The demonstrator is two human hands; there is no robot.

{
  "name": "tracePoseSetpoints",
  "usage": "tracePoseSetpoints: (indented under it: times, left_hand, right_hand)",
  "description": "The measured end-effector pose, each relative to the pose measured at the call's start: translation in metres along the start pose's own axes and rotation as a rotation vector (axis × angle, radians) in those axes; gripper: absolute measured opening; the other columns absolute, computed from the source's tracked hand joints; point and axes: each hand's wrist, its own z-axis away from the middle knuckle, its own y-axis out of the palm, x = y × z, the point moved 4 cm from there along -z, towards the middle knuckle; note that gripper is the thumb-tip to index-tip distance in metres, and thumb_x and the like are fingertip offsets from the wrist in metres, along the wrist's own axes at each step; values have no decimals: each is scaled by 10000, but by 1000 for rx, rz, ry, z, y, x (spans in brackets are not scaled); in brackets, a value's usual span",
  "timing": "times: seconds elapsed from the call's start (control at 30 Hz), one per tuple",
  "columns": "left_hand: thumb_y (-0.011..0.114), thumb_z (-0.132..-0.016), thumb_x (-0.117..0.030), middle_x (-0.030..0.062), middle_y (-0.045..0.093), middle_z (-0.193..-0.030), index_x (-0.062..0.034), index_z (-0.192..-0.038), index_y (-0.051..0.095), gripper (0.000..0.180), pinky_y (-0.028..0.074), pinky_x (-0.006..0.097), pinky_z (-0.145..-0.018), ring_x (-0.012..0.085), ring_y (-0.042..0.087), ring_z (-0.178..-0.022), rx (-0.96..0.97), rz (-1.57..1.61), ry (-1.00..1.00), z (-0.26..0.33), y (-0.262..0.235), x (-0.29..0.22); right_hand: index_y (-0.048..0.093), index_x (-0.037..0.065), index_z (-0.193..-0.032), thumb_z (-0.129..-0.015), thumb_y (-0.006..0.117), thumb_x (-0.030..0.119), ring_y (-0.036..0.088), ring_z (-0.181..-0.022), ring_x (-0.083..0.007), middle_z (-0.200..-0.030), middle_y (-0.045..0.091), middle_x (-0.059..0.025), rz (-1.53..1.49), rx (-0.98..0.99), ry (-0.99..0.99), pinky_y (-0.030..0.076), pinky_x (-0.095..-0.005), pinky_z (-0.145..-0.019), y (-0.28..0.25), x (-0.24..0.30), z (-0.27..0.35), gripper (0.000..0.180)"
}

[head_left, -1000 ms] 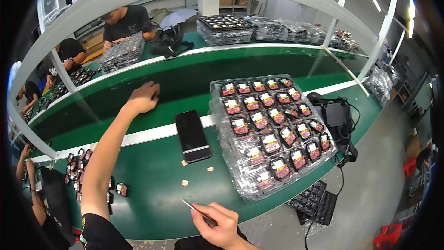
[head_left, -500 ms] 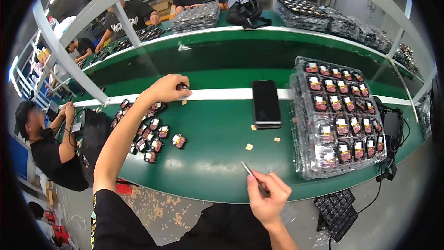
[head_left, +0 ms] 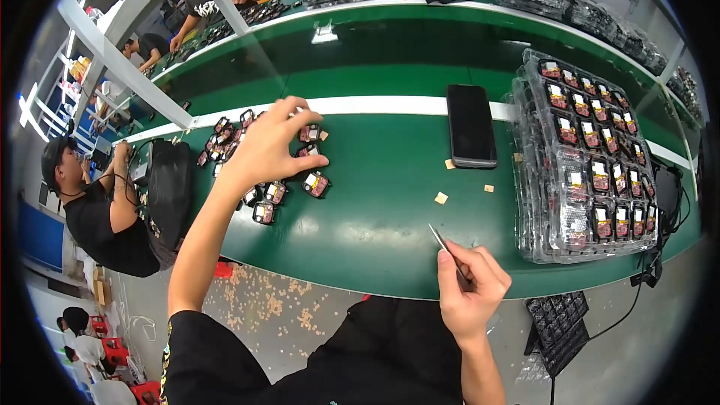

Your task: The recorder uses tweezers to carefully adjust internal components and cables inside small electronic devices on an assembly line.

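Most of the small red-and-black parts (head_left: pixel 274 191) lie loose on the green bench, the left hand (head_left: pixel 268 146) pinching down among them, the right hand (head_left: pixel 471 294) gripping tweezers (head_left: pixel 444 246), while the clear tray stack (head_left: pixel 589 157) looks nearly filled.

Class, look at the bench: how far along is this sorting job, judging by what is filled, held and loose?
Done: the clear tray stack on the right has its top tray full of small red parts. In hand: the left hand reaches into the loose parts on the green bench, while the right hand holds tweezers. Left: about a dozen loose parts lie outside any tray.
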Motion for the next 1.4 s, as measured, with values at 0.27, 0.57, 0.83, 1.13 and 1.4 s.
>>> tracePoseSetpoints:
  times: [0.27,0.57,0.83,1.13,1.4]
  left_hand:
    - [933,-818,-351,116,757,-950,-29,-1073,724,461,578,412,-851,296,745,-938,114,145,-182,17,14,10]
    - [844,-900,-316,108,737,-966,-63,-1190,703,410,575,450,-823,331,738,-945,149,268,153,-22,32,-76]
    - [911,-793,-516,67,654,-1088,-108,-1243,742,631,547,404,-770,270,658,-862,50,462,341,-16,62,-149]
    - [960,-704,-320,62,661,-1178,-97,-1366,723,737,496,385,-876,259,651,-1023,170,619,384,-12,71,-141]
    - [951,-750,-326,9,672,-1017,-123,-1271,768,588,439,354,-816,208,631,-912,183,652,434,-14,85,-135]
  right_hand:
    - [811,-35,-1037,-881,825,-44,481,-539,-60,-675,619,-22,-5,7,2,309,-253,-483,1,0,0,157]
    - [815,-29,-1058,-898,823,-49,436,-561,-37,-669,558,16,-95,15,84,285,-240,-501,-5,-11,2,161]
    - [800,-68,-1071,-935,782,-90,526,-656,-17,-814,652,-14,-317,-71,347,355,-188,-552,-19,-16,7,140]
    - [787,-76,-1118,-945,771,-101,560,-701,-25,-856,667,-32,-354,-9,410,390,-183,-583,-21,-19,-2,176]
    - [776,-94,-1139,-957,748,-118,625,-768,-43,-923,686,-53,-239,221,459,471,-190,-651,-24,-13,-37,185]
